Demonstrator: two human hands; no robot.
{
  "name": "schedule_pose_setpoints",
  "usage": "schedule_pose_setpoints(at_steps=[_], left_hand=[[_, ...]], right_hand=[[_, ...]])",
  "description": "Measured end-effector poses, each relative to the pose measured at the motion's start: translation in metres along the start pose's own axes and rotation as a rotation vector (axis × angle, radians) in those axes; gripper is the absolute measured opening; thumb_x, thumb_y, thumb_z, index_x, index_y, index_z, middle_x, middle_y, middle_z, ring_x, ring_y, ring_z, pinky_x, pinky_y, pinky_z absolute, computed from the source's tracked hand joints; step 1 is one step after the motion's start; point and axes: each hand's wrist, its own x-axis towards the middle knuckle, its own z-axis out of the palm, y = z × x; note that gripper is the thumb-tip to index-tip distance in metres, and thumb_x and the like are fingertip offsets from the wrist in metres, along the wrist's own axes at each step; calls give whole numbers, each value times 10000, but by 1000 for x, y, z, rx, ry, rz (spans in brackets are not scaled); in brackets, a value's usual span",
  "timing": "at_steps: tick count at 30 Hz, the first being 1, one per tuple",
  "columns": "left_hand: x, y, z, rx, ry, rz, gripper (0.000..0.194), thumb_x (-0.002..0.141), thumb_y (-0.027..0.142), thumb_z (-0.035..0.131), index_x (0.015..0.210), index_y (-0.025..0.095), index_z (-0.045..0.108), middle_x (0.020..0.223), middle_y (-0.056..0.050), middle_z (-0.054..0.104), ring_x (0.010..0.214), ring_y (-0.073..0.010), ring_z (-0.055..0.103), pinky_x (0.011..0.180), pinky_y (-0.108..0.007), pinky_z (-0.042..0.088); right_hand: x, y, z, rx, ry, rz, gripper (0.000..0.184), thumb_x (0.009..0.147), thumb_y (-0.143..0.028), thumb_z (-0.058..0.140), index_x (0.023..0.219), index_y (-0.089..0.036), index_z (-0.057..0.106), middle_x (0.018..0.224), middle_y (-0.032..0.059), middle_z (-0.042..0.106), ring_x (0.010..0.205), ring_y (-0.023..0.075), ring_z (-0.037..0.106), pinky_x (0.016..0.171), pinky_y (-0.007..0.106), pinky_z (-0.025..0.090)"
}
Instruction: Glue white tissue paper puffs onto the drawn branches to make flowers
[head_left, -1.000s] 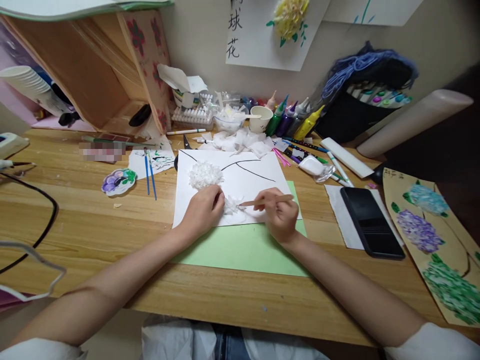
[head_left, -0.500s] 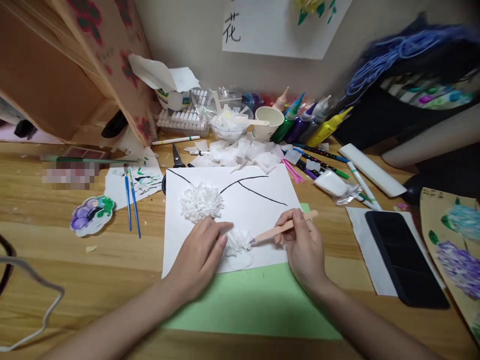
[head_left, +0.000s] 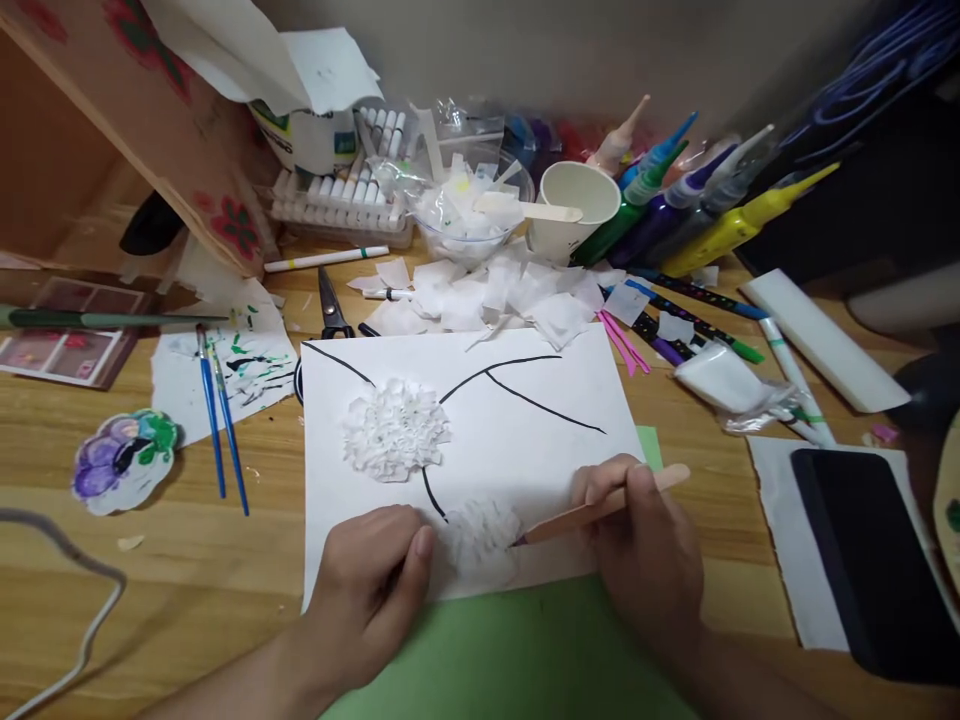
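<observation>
My right hand (head_left: 649, 545) pinches a wooden craft stick (head_left: 600, 515), its dark-stained tip touching the right edge of a small white tissue-paper flower (head_left: 484, 535). That flower lies low on a white sheet (head_left: 517, 440) marked with black branch lines. Just left of it, my left hand (head_left: 375, 580) rests in a loose fist on the sheet's lower edge, fingertips hidden and nothing visible in it. Above my left hand is a larger, fuller white tissue-paper flower (head_left: 396, 428) with faint green specks. A green sheet (head_left: 480, 650) lies beneath the white one.
Tissue-paper pieces (head_left: 510, 295), a white cup (head_left: 577, 205), a plastic bowl (head_left: 469, 235) and paint bottles (head_left: 697, 220) stand behind the sheet. Scissors (head_left: 332, 305), paintbrushes (head_left: 221, 430) and a paint-smeared palette (head_left: 126, 460) are left. A black phone (head_left: 877, 560) lies right.
My left hand has drawn back from between the flowers, its extended index finger now curled in. The stick's tip stays at the small flower's right edge. The view has come closer and tilted down.
</observation>
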Motion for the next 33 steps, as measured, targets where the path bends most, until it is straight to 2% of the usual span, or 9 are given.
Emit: schedule_pose_setpoints(at_steps=[3,10,16,20,23,25,27,30,33], left_hand=[[-1,-1,1,18,135,53,329,827,40,415,593,184,234,509,53,227,446,-69,258,435,-228,207],[-7,-5,-2,-41,372,269,313,792,-4,407,568,185,296,483,43,294,447,-75,302,444,-246,207],[-7,-11,-2,1,480,333,335,802,20,418,562,190,258,501,49,246,452,-80,268,453,-257,189],[-2,-10,-14,85,542,323,346,837,81,407,546,191,257,498,49,247,450,-85,265,461,-259,202],[20,2,-28,215,454,179,333,888,180,375,556,185,355,512,33,360,490,-97,363,499,-249,273],[45,14,-34,329,338,38,281,905,252,372,652,185,475,622,8,505,606,-118,473,563,-246,336],[76,22,-35,460,261,-37,180,888,287,420,814,186,549,800,-26,595,780,-155,538,648,-258,385],[120,24,-31,697,191,-179,215,826,276,532,977,129,576,1018,-116,589,1000,-228,516,786,-297,412],[150,16,-25,727,207,-251,243,789,241,570,957,68,603,1029,-184,580,1038,-286,505,817,-342,416]], right_hand=[[1,2,4,36,79,8,416,888,-476,394,626,-182,529,476,-22,495,424,84,462,424,199,367],[7,9,13,126,122,-81,396,854,-508,453,665,-172,542,460,-33,499,421,76,461,416,185,343],[12,11,31,139,167,-138,402,840,-527,458,670,-170,530,447,-35,494,420,77,434,410,180,315],[15,13,47,180,178,-157,421,815,-556,468,661,-168,524,439,-37,483,410,81,435,397,185,299],[17,12,53,214,166,-155,435,789,-576,489,647,-167,525,436,-35,481,405,84,437,390,190,290],[18,12,52,237,148,-160,427,780,-569,508,642,-165,531,440,-34,487,414,83,442,402,189,301],[20,12,50,269,119,-169,415,778,-556,522,644,-164,538,446,-32,494,426,80,448,421,186,315],[22,13,46,329,79,-179,393,782,-536,533,653,-165,539,458,-34,503,436,75,448,432,180,317],[23,14,43,387,64,-182,370,785,-518,540,662,-169,529,466,-41,502,434,72,442,431,178,313]])
